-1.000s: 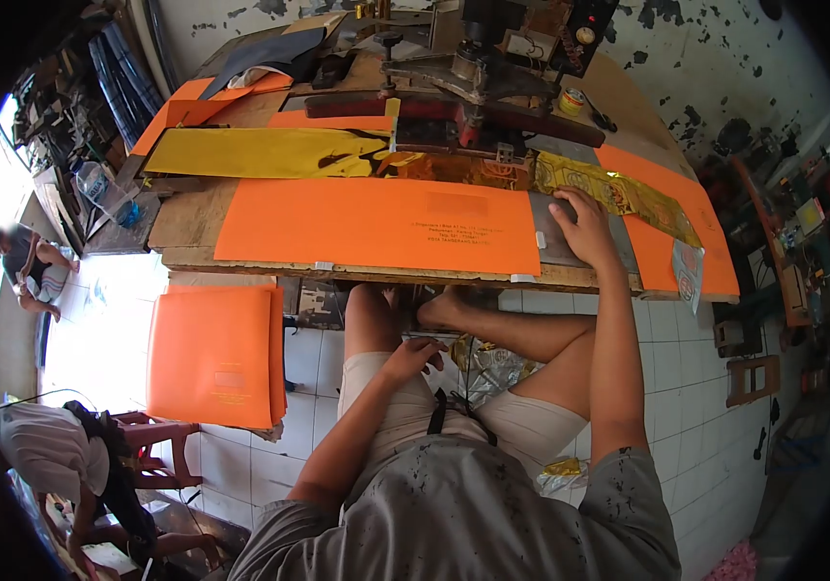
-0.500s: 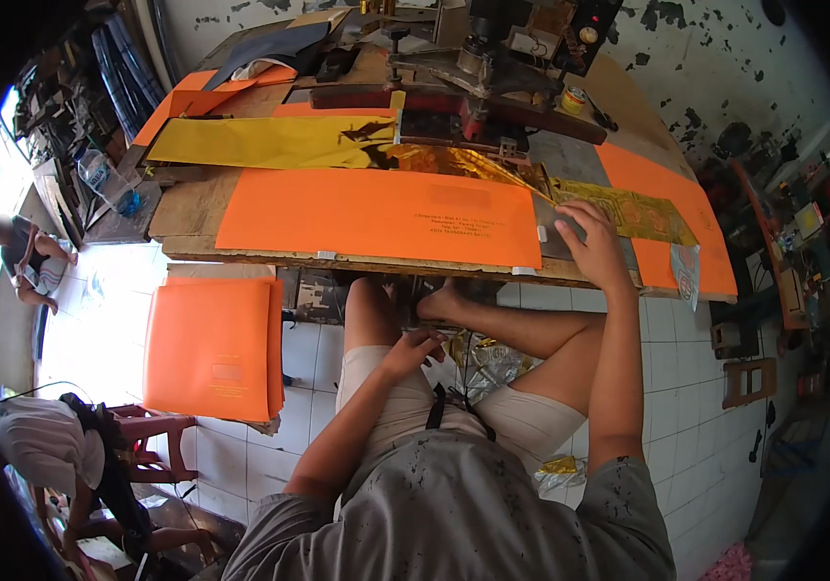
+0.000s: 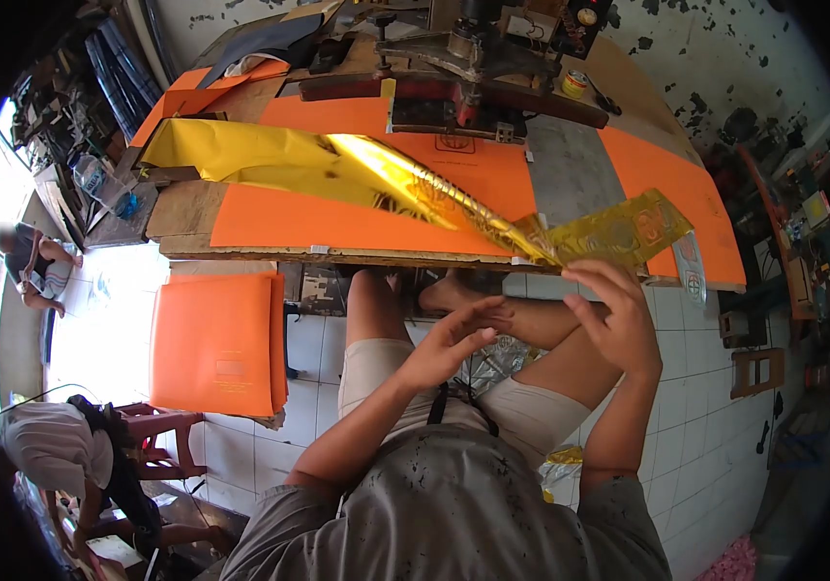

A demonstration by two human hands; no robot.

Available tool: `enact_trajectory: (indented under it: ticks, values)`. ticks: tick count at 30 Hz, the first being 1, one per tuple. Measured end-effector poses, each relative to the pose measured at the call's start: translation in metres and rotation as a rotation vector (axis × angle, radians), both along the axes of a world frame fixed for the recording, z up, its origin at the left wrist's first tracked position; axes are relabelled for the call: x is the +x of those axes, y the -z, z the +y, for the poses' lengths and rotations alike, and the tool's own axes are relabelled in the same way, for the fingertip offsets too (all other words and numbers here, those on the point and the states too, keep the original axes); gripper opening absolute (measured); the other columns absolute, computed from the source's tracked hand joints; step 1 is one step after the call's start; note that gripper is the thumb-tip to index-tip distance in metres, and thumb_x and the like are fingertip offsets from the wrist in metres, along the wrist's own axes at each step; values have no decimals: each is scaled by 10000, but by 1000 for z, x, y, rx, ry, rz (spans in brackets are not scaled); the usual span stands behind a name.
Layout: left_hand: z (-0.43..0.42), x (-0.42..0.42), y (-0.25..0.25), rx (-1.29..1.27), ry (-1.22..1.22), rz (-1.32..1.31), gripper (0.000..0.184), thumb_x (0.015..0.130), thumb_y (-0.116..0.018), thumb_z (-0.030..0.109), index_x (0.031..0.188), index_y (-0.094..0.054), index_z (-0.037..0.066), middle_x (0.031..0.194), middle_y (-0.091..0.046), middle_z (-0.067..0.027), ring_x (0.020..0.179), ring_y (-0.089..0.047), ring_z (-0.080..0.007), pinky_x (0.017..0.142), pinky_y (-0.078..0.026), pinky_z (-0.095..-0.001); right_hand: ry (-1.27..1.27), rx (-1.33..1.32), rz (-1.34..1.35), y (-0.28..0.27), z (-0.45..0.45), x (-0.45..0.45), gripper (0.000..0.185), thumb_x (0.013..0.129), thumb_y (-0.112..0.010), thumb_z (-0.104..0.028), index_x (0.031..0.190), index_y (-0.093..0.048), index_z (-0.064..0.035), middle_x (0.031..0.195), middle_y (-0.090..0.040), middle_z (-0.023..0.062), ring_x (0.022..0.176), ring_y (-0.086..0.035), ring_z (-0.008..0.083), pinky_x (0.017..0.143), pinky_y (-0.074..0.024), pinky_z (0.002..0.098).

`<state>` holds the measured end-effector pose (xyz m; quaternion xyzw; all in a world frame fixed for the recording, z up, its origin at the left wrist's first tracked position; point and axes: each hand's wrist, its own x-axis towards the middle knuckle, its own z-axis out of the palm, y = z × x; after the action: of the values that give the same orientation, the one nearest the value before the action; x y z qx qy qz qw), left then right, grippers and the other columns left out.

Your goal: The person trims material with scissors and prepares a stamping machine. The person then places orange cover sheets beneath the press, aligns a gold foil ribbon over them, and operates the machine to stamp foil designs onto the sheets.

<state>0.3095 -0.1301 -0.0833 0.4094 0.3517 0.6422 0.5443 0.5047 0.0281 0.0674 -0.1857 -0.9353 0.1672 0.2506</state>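
Observation:
A long gold foil strip runs slantwise over a flat orange sheet on the wooden table. The foil is twisted and folded near the table's front edge. My right hand is just in front of that edge, at the folded foil, with fingers apart; nothing is gripped in it. Above my lap, my left hand is raised with its fingers spread and empty. Behind the foil stands a dark metal press with a red bar. A printed emblem shows on the orange sheet below the press.
Stacked orange folders lie on a low stand at the left. Another orange sheet is at the table's right, near a yellow tin. Two other people are at the far left, one sitting, one bent over.
The foil has been drawn forward from under the press, uncovering the emblem. My right hand has moved down toward me, and my left hand has risen from my lap and opened.

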Motion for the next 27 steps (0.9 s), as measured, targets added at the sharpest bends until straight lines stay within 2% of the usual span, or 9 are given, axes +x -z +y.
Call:
enact_trajectory:
  ticks: [3, 6, 9, 12, 15, 18, 21, 27]
  values:
    - [6, 17, -25, 47, -57, -38, 573, 1074, -571, 179, 1586, -346, 54, 1543, -492, -156, 1409, -516, -250, 1131, -446, -417, 8, 23, -13, -8, -22, 11, 302, 874, -783, -193, 1122, -741, -25, 1180, -716, 103, 1089, -665, 317, 980, -489, 430]
    - [12, 35, -21, 116, -97, -253, 626, 1067, -590, 196, 1603, -294, 69, 1584, -438, -151, 1430, -489, -268, 1169, -420, -460, -38, 66, -20, -8, -37, 19, 311, 863, -790, -206, 1116, -748, -28, 1179, -716, 94, 1070, -675, 309, 966, -489, 434]
    - [11, 42, -26, 16, -89, -370, 645, 1064, -603, 220, 1599, -276, 66, 1604, -403, -153, 1430, -488, -283, 1185, -406, -484, -53, 39, -30, -1, -48, 26, 309, 866, -788, -201, 1115, -755, -21, 1178, -712, 94, 1075, -680, 294, 954, -488, 430]
    - [12, 47, -7, -23, -62, -443, 589, 1070, -597, 248, 1561, -342, 49, 1570, -446, -155, 1427, -490, -281, 1189, -405, -476, -64, -76, -46, 16, -56, 34, 294, 861, -789, -174, 1125, -777, -44, 1205, -712, 98, 1099, -679, 302, 966, -503, 440]
    - [14, 46, 1, -9, -22, -446, 503, 1079, -579, 246, 1506, -421, 32, 1507, -518, -147, 1413, -503, -264, 1194, -400, -462, -77, -120, -87, 25, -60, 37, 279, 842, -797, -130, 1111, -798, -58, 1229, -712, 111, 1120, -679, 322, 972, -525, 453]
    - [12, 51, -3, -75, -99, -445, 437, 1084, -569, 236, 1457, -484, 25, 1444, -582, -122, 1367, -543, -240, 1177, -415, -440, -76, -121, -118, 30, -63, 38, 275, 830, -805, -129, 1099, -808, -74, 1247, -710, 109, 1129, -679, 321, 975, -529, 457]
    - [10, 47, -3, -119, -30, -416, 467, 1080, -605, 275, 1452, -486, 19, 1401, -586, -83, 1283, -552, -148, 1088, -456, -348, -70, -161, -105, 31, -63, 37, 289, 811, -816, -130, 1095, -810, -76, 1252, -711, 108, 1112, -682, 314, 953, -531, 444]
    - [6, 49, -9, -172, -75, -336, 418, 1089, -590, 249, 1415, -554, -11, 1336, -632, -65, 1249, -553, -134, 1072, -444, -305, -66, -90, -76, 26, -57, 40, 286, 783, -843, -138, 1055, -800, -63, 1181, -725, 92, 1042, -693, 290, 892, -538, 414]
